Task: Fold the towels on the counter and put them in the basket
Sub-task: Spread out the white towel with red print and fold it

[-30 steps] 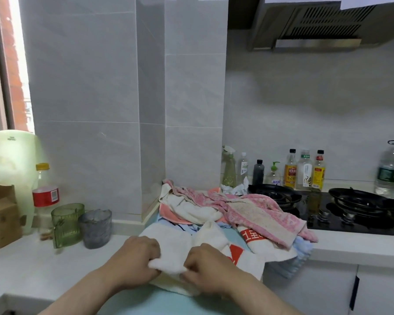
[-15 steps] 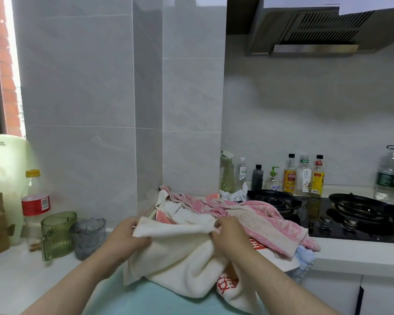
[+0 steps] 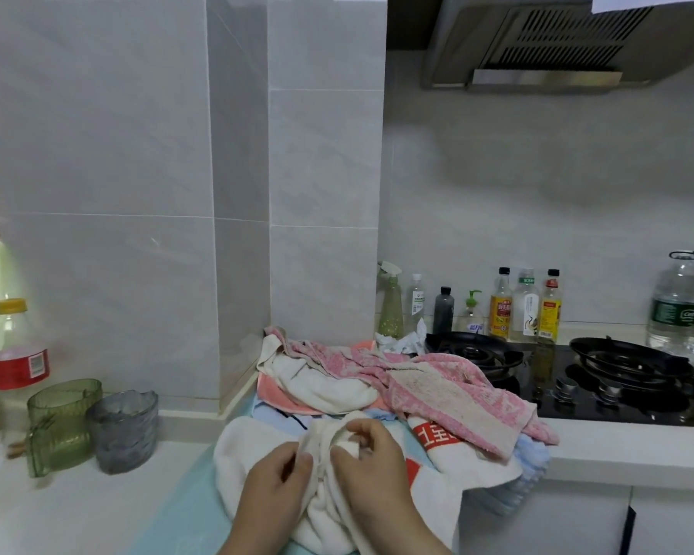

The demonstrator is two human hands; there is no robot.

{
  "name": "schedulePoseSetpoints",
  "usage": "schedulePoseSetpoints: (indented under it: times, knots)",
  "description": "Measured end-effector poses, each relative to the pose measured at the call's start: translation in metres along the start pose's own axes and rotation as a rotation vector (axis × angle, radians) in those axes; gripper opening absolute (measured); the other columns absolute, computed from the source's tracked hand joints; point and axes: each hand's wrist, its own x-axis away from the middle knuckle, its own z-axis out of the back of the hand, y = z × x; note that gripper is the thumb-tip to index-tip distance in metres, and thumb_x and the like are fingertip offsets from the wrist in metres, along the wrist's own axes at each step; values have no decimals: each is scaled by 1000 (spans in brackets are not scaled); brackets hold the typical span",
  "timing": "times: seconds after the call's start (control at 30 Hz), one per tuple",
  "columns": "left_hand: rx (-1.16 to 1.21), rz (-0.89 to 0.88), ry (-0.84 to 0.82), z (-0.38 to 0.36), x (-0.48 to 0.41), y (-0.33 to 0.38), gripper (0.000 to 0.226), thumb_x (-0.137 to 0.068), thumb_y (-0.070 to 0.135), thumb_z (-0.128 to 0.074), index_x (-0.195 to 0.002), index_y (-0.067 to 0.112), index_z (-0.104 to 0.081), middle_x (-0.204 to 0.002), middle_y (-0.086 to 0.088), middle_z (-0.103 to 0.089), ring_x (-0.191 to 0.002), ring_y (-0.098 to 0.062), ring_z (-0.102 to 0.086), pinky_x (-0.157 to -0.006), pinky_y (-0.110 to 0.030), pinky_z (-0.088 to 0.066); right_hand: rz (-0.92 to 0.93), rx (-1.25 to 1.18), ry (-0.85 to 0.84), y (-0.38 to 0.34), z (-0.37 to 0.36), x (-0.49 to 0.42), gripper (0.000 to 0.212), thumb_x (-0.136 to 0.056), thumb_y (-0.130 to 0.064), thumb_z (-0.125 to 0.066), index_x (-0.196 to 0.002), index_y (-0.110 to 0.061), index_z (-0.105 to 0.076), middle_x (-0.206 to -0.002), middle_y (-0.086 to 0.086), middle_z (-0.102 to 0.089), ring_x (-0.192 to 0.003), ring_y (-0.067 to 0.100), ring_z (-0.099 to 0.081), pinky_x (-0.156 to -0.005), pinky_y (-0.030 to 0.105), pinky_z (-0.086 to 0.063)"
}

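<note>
The white towel [image 3: 249, 446] lies bunched at the near edge of the desk [image 3: 77, 510], at six o'clock in my view. Both hands are on it. The left hand [image 3: 275, 492] pinches a ridge of the cloth between thumb and fingers. The right hand [image 3: 377, 474], just beside it at three o'clock, has its fingers curled round the same ridge.

I judge this to be the start of a fold: the towel is crumpled, and the hands seem to be finding a hem or corner. Next, the hands need to draw apart along that edge until the cloth hangs or lies flat, and only then bring the halves together.

At twelve o'clock from the towel sits the rest of the pile, with a pink towel [image 3: 449, 390] draped on top. A cloth with red print [image 3: 437, 434] lies at two o'clock, and I cannot tell whether it is part of the same towel. Farther out, a stove [image 3: 617, 386] is at two o'clock, and a green cup [image 3: 63, 422] and a grey cup [image 3: 123, 430] are at nine. I see no basket.
</note>
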Motion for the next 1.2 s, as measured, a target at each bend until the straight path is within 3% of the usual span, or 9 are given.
schedulePoseSetpoints:
  times: [0.1,0.23,0.33,0.43,0.53,0.67,0.83,1.03,1.2]
  knots:
    - [-13,-46,0,0,4,-4,30,-88,14,-65,-80,43,-65,-62,8,-61,-59,-5,-50,-60,-15,-41,-47,-83,6,15,-5,3,25,-77,4,-67,-92,-16,-62,-78,3,-59,-55,-4,-55,-61,9,-46]
    - [-107,-207,2,1,8,-1,24,-81,24,-66,-81,48,-66,-74,11,-62,-69,-6,-58,-60,-13,-44,-12,-104,25,25,-6,1,18,-75,1,-71,-84,-12,-64,-65,-1,-61,-58,-1,-55,-59,15,-47]
    - [-176,-256,-3,1,9,-2,27,-75,35,-62,-88,58,-65,-79,12,-64,-71,-4,-60,-63,-10,-44,-24,-133,0,30,-5,-1,5,-83,-8,-69,-81,-13,-70,-76,4,-73,-74,12,-69,-73,27,-57]
    - [-210,-265,-49,-2,11,-3,32,-75,40,-60,-100,57,-65,-89,25,-69,-83,2,-64,-73,-7,-46,-60,-183,-16,28,-1,-1,16,-87,-10,-61,-79,-15,-74,-81,5,-75,-84,20,-71,-84,39,-57]
    - [-220,-225,-60,-5,12,-8,37,-78,35,-65,-108,57,-60,-101,38,-64,-93,7,-63,-81,-8,-47,-67,-255,-24,23,1,2,19,-86,-5,-60,-75,-14,-74,-79,6,-74,-80,17,-69,-79,34,-55]
    - [-215,-261,-106,-3,14,-6,40,-82,52,-48,-121,52,-59,-99,23,-71,-93,2,-65,-83,-20,-51,-42,-286,-29,22,2,5,18,-86,-2,-63,-75,-12,-73,-77,4,-73,-72,8,-66,-70,22,-53]
    - [-238,-287,-112,-1,15,-2,33,-82,48,-43,-105,60,-62,-85,20,-71,-81,0,-64,-72,-17,-49,-26,-285,-77,24,1,6,20,-83,5,-63,-73,-9,-73,-78,9,-72,-75,13,-65,-73,25,-52]
    - [-201,-304,-106,-1,13,-2,15,-79,46,-51,-75,48,-65,-69,8,-58,-67,-8,-55,-61,-14,-41,-69,-274,-82,24,0,4,28,-81,7,-62,-66,-15,-72,-73,5,-72,-72,10,-65,-70,23,-52]
    - [-182,-228,-64,-2,11,-5,32,-79,52,-50,-62,26,-57,-67,3,-55,-66,-10,-54,-60,-19,-40,-67,-203,-78,24,-1,5,21,-81,2,-67,-73,-15,-75,-79,0,-75,-76,5,-69,-72,19,-53]
